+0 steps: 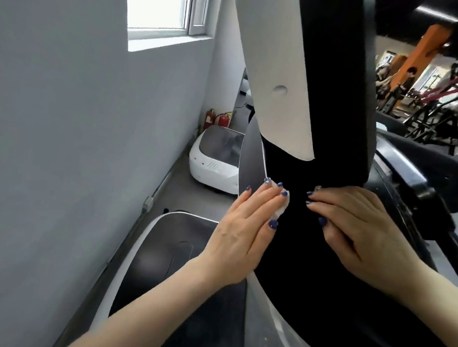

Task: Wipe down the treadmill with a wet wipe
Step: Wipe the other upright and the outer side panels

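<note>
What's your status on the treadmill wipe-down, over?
Left hand flat, pressing wet wipe on the treadmill's black upright base. Right hand open, fingers resting on the same panel. Nothing in the way.

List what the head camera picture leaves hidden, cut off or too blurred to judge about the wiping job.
- Wet wipe, head view: only a white edge shows; the left hand covers the rest.
- Treadmill upright: top cut off by the upper frame edge.
- Right hand: whether its palm touches the black panel cannot be told.
- Background gym machines: blurred.
</note>
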Tool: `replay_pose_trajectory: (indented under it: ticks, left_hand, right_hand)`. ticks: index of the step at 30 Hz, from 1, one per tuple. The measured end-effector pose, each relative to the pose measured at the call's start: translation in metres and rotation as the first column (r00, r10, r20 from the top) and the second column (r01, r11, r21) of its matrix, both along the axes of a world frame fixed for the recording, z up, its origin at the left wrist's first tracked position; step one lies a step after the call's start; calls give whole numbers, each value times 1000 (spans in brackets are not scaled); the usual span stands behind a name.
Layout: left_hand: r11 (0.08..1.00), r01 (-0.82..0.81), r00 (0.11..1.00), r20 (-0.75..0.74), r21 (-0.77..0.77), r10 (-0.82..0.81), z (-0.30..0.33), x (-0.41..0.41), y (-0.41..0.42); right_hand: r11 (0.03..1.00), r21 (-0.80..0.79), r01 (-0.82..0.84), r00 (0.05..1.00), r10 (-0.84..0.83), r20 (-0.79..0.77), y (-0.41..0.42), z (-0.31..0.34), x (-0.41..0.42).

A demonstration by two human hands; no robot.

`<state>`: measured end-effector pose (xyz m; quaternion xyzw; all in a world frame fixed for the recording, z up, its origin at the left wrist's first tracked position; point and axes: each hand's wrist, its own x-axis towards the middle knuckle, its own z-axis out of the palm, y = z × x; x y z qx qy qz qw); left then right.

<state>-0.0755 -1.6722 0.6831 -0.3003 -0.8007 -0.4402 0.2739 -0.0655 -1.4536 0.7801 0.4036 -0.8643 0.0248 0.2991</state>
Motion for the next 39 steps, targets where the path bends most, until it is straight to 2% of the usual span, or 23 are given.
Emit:
replay_pose_trajectory:
  ticks: [4, 12, 17, 21, 26, 33, 39]
  left_hand:
    - [961, -86, 995, -67, -261, 71, 22, -15, -9]
    - [939, 2, 1000, -26, -344, -12, 34, -3, -13]
    - [959, -33, 999, -17, -283, 30, 39, -11, -11]
    - [972, -90, 994, -79, -218, 75, 41, -21, -13]
    - [984, -75, 993, -107, -161, 58, 49, -25, -18]
    - [999, -14, 999, 45, 32, 12, 52, -29, -28]
    - [968, -55, 998, 28, 246, 50, 65, -30, -20]
  right_hand:
    - [999, -47, -18, 1000, 18, -4, 14, 10, -4]
    - [997, 16, -69, 997, 69, 40, 31, 2, -6]
    - [994, -79, -71, 996, 66, -55, 25, 18, -5]
    - [981, -191, -36, 996, 20, -85, 16, 25, -4]
    - [970, -226, 86, 996, -74, 57, -9, 13, -5]
    - [937, -300, 180, 970, -118, 213, -40, 14, -8]
    - [799, -480, 363, 869, -105, 484, -61, 20, -3]
